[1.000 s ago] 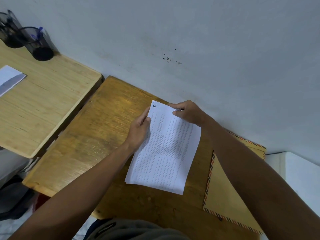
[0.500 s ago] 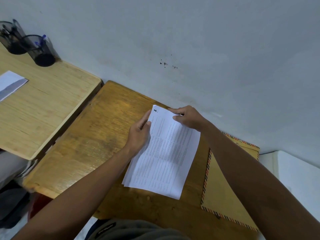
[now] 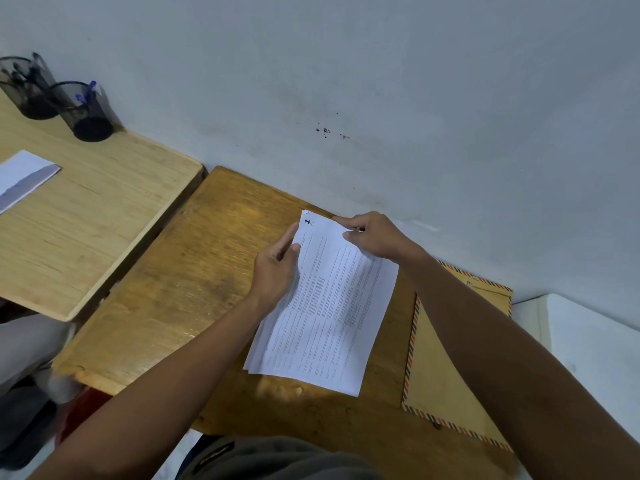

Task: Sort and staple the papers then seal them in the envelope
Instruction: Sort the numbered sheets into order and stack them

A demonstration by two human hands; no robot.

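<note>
Papers [image 3: 325, 306]: white printed sheets in a thin stack, lying flat on the worn brown wooden counter [image 3: 180, 289], long axis running from 1 o'clock down to 7 o'clock; a dark handwritten mark sits at the far left corner. Near edges look slightly fanned, so the stack is judged not yet squared.

Left hand [image 3: 277, 268]: at the stack's 9 o'clock edge, fingers [image 3: 287, 240] extended along the paper, thumb resting on the sheet margin; a light hold, not a clench.

Right hand [image 3: 375, 235]: at the 1 o'clock corner, fingers curled and pinching the top edge of the sheets.

Step in hand, as judged: aligning the sorted sheets before stapling. Advice: press both long edges inward together, tap the far edge level, keep the marked corner pinned so the staple catches every sheet.

Envelope [image 3: 446, 368]: brown paper, striped airmail border, flat on the counter just beside the papers at 3 o'clock, partly under the right forearm.

Stapler: not visible.

Second counter [image 3: 86, 220]: pale wood, at 10 o'clock, carrying two black mesh pen cups [image 3: 83, 110] and a white sheet [image 3: 24, 178].
</note>
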